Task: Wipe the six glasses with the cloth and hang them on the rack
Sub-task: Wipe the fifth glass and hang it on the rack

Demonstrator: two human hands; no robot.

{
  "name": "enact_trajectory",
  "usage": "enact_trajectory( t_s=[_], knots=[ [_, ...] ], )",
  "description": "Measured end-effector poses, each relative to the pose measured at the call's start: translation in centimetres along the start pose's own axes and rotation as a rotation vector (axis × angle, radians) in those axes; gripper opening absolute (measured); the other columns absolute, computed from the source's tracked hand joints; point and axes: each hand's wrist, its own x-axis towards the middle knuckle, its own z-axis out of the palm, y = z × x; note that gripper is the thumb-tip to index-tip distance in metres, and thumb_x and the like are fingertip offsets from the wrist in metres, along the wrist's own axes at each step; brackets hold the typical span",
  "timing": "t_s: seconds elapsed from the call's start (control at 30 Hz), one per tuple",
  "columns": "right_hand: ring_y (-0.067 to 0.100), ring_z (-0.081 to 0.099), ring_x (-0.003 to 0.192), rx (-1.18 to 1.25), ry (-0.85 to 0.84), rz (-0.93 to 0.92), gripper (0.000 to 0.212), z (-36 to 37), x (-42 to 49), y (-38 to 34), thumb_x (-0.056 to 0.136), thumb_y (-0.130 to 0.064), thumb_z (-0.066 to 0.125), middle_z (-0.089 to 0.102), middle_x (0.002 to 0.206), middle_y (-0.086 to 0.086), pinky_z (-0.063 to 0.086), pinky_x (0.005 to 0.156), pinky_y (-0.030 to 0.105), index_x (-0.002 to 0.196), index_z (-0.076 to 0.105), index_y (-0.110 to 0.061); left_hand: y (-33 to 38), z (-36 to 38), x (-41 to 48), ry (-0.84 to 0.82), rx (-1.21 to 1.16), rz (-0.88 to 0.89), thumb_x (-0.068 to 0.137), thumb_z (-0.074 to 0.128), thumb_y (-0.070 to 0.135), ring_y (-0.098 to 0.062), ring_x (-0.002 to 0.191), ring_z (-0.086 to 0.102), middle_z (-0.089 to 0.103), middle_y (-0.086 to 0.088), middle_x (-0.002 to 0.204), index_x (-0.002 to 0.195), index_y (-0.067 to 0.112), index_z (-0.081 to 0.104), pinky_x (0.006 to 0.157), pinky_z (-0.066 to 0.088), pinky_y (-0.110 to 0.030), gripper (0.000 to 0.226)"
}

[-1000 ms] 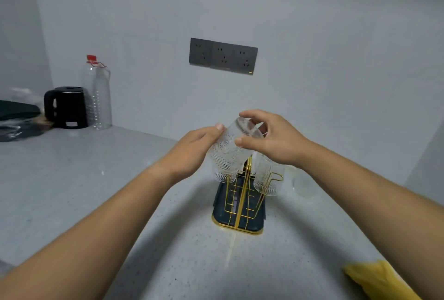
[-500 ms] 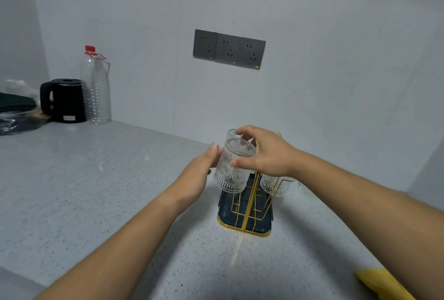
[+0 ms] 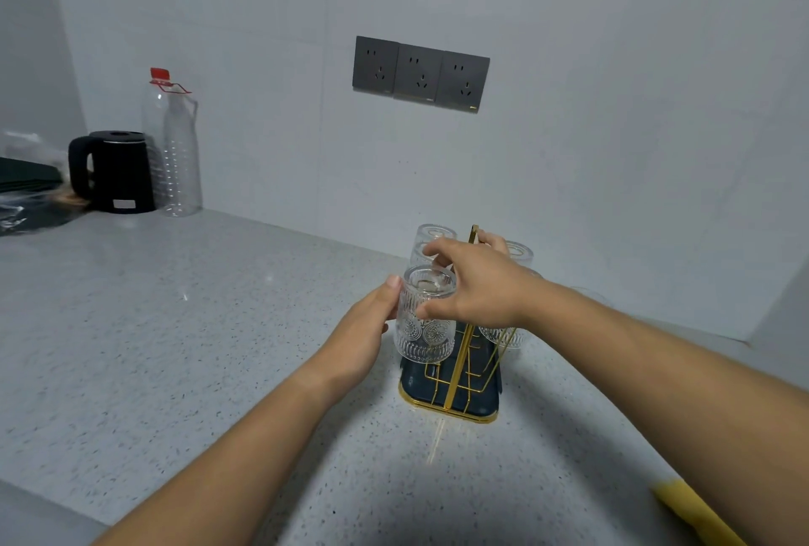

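Observation:
An embossed clear glass (image 3: 423, 322) is upside down at the front left of the gold wire rack (image 3: 459, 366), which stands in a dark blue tray (image 3: 446, 403). My right hand (image 3: 477, 287) grips the glass from above, thumb on its side and fingers over its base. My left hand (image 3: 365, 335) touches its left side with straight fingers. Other glasses hang inverted on the rack: one behind at the left (image 3: 431, 237), one at the right top (image 3: 521, 254), one lower right (image 3: 503, 335). The yellow cloth (image 3: 696, 515) lies at the bottom right.
The grey speckled counter (image 3: 197, 326) runs to a white wall with a triple socket (image 3: 420, 73). At the far left stand a black kettle (image 3: 116, 171) and an empty plastic bottle (image 3: 175, 147). A faint clear glass (image 3: 589, 296) sits right of the rack.
Both hands have brought the glass down from above the rack to its front left side, and it now sits upright-inverted instead of tilted.

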Motion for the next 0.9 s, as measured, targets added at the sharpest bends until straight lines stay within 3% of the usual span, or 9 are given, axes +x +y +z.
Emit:
enact_trajectory(
  t_s=[0.13,0.27,0.4,0.53,0.63,0.7,0.8,0.9],
  knots=[
    [0.016,0.050,0.139,-0.028,0.003,-0.012,0.086,0.3,-0.1,0.0,0.080,-0.065,0.072,0.062,0.140,-0.003,-0.004,0.127,0.050,0.149,0.039,-0.026,0.0,0.1,-0.1,0.005,0.015,0.009,0.089,0.024,0.073,0.012,0.116,0.059,0.068,0.027,0.123,0.123,0.051,0.063,0.106,0.040,-0.023,0.056],
    [0.017,0.050,0.139,-0.029,0.015,-0.005,0.091,0.4,-0.1,-0.3,0.078,-0.069,0.071,0.063,0.140,-0.002,-0.004,0.127,0.049,0.150,0.037,-0.026,0.1,0.0,-0.2,0.003,0.019,0.030,0.091,0.025,0.070,0.013,0.115,0.060,0.070,0.028,0.121,0.127,0.048,0.062,0.095,0.043,-0.010,0.056],
    [0.018,0.048,0.141,-0.061,0.007,-0.007,0.095,0.6,-0.1,-0.5,0.078,-0.070,0.070,0.063,0.140,-0.002,-0.006,0.126,0.052,0.154,0.032,-0.028,-0.3,-0.2,-0.1,0.006,0.018,0.038,0.089,0.026,0.073,0.008,0.125,0.057,0.066,0.020,0.133,0.140,0.041,0.058,0.103,0.041,-0.019,0.068],
    [0.018,0.040,0.145,-0.069,0.022,-0.011,0.097,0.3,-0.4,-0.4,0.074,-0.074,0.070,0.059,0.143,-0.008,-0.005,0.126,0.054,0.153,0.035,-0.031,0.6,-0.1,-0.6,0.016,0.040,0.029,0.090,0.025,0.070,0.021,0.114,0.055,0.066,0.032,0.120,0.131,0.047,0.059,0.088,0.040,-0.004,0.058],
    [0.016,0.043,0.141,0.076,0.091,0.006,0.094,-0.7,-1.5,0.2,0.072,-0.073,0.072,0.058,0.142,-0.012,0.010,0.126,0.050,0.150,0.040,-0.033,1.5,0.0,-1.1,0.066,0.075,0.044,0.098,0.025,0.061,0.031,0.100,0.053,0.063,0.044,0.102,0.114,0.054,0.059,0.078,0.038,0.005,0.038],
    [0.014,0.048,0.136,0.191,0.161,0.026,0.086,-1.8,-2.8,1.2,0.074,-0.071,0.073,0.059,0.139,-0.014,0.028,0.121,0.047,0.147,0.045,-0.034,1.9,-0.1,-1.1,0.146,0.087,0.072,0.106,0.029,0.052,0.031,0.099,0.052,0.059,0.042,0.103,0.109,0.052,0.059,0.088,0.038,-0.003,0.030],
    [0.007,0.056,0.124,0.336,0.290,0.074,0.060,-3.4,-5.7,4.0,0.086,-0.056,0.070,0.064,0.131,-0.013,0.041,0.108,0.032,0.138,0.055,-0.030,2.8,0.1,-0.9,0.261,0.125,0.172,0.108,0.040,0.044,0.014,0.115,0.053,0.059,0.025,0.123,0.130,0.034,0.059,0.102,0.042,-0.020,0.031],
    [0.004,0.065,0.110,0.436,0.414,0.152,0.035,-4.5,-9.2,7.6,0.092,-0.041,0.070,0.071,0.115,-0.012,0.048,0.102,0.030,0.124,0.065,-0.027,5.2,2.0,-1.2,0.318,0.131,0.304,0.106,0.051,0.037,0.007,0.107,0.058,0.062,0.016,0.121,0.124,0.034,0.060,0.083,0.046,-0.008,0.021]
  ],
)
